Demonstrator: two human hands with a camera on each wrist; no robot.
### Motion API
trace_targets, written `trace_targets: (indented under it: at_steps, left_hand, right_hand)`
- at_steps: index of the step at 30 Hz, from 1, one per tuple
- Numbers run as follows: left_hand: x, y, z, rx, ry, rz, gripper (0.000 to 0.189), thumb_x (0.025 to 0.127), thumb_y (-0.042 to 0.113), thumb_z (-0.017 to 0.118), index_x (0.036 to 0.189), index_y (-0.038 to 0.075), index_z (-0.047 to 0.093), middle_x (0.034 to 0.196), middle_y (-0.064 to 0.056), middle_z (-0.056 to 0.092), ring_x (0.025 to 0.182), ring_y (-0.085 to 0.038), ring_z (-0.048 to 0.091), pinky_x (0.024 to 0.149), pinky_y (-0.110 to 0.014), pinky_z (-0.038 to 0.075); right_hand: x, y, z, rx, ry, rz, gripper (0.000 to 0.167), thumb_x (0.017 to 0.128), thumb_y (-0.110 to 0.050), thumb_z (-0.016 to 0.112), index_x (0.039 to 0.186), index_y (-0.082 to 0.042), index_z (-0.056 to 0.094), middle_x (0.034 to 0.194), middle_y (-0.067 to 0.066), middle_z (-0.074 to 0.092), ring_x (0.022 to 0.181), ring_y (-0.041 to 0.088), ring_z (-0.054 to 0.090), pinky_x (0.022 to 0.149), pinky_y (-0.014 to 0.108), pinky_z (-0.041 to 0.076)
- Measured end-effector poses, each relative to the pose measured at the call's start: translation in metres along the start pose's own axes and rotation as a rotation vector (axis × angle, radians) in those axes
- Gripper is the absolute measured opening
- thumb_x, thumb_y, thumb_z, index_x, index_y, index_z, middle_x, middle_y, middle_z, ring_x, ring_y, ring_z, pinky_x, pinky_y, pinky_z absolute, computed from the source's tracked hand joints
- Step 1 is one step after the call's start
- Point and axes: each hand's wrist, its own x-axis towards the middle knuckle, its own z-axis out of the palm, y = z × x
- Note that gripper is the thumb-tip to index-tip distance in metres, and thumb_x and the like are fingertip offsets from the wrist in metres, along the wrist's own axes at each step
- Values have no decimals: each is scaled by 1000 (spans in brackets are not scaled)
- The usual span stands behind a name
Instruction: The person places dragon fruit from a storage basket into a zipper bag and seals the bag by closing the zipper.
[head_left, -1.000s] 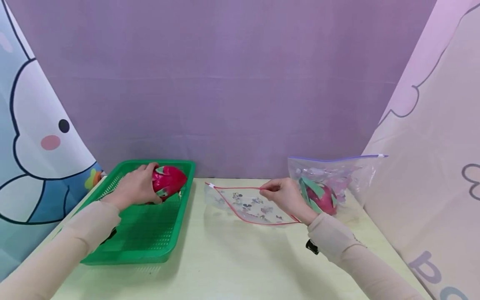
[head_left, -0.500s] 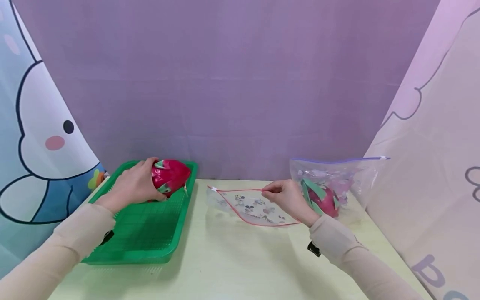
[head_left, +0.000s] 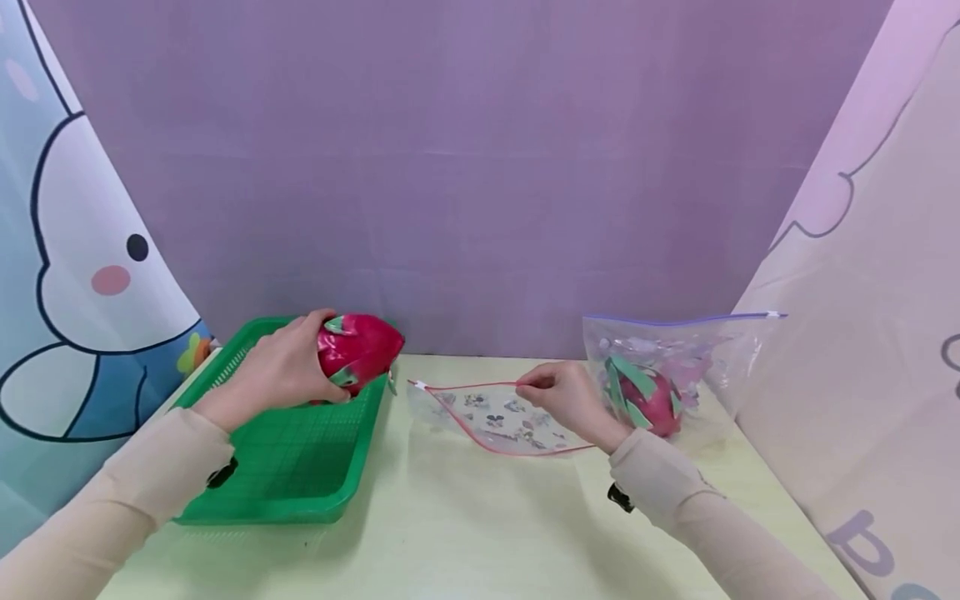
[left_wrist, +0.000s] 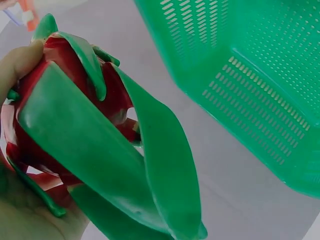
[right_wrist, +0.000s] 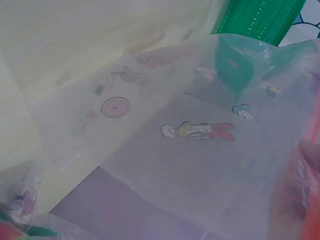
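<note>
My left hand (head_left: 281,362) grips a red dragon fruit (head_left: 363,348) with green leaf-like scales, raised over the right rim of a green plastic basket (head_left: 348,475). In the left wrist view the dragon fruit (left_wrist: 80,115) fills much of the frame, its long green scales trailing toward the camera. With thumb and fingers, my right hand (head_left: 566,396) pinches the upper edge of a clear zip bag (head_left: 498,417) with a red seal and printed cartoon figures. The bag's mouth gapes. Its printed film (right_wrist: 165,115) covers the right wrist view.
A second zip bag (head_left: 720,350) with a blue seal stands behind my right hand, another dragon fruit (head_left: 652,404) inside it. The pale table (head_left: 450,533) runs back to a purple curtain (head_left: 480,183). Printed cloth panels (head_left: 862,350) flank both sides.
My left hand has carried the dragon fruit rightward, from over the basket to past its right rim. The right hand stays nearly in place, still pinching the bag's edge.
</note>
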Motion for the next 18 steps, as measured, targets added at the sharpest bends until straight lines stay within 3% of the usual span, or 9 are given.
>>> trace_targets:
  at_steps: [8,13,18]
  left_hand:
    - [-4,17,0,-7,13,32,104,49,31,88,132,4,32,117,-18,51,103,-39,49,66,-47,53]
    - [-4,22,-2,24,32,50,103,48,32,88,131,4,33,116,-17,52,103,-37,50,69,-50,53]
    - [-4,26,-4,17,40,66,102,49,32,88,131,5,34,116,-17,52,103,-36,51,69,-49,53]
  right_hand:
    - [2,-2,4,23,-6,-11,8,83,-12,67,88,-9,73,85,6,70,70,22,63,59,26,50]
    - [4,1,6,26,-13,-11,8,83,-11,67,88,-8,72,84,8,70,69,19,64,60,25,51]
    - [4,5,6,21,-17,-9,8,83,-10,67,87,-8,72,85,11,70,71,26,64,58,25,51]
